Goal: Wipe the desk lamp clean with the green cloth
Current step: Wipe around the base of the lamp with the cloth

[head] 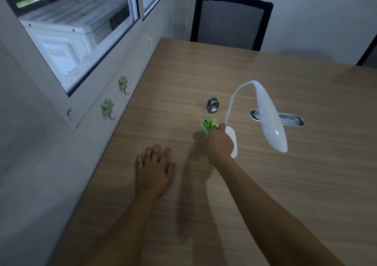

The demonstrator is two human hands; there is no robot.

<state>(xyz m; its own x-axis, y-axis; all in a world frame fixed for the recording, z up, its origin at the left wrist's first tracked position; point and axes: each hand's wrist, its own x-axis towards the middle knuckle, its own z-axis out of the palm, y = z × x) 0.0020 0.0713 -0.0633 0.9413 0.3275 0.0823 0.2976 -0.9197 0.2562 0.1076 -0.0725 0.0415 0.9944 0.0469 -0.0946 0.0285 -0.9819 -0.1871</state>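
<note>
A white desk lamp (271, 121) stands on the wooden desk (265, 184), its thin neck arching up and its long head drooping toward the right. My right hand (219, 143) is shut on the green cloth (209, 125) and presses it against the left side of the lamp's flat white base (233, 141). Most of the cloth is hidden under the hand; green bits show above the fingers and below the wrist. My left hand (155, 170) lies flat on the desk to the left, fingers spread, holding nothing.
A small metal ring-shaped object (212, 105) sits just behind the cloth. A metal cable grommet (293, 120) is set into the desk behind the lamp head. A black mesh chair (230, 21) stands at the far edge. The wall with two green hooks (107, 107) runs along the left.
</note>
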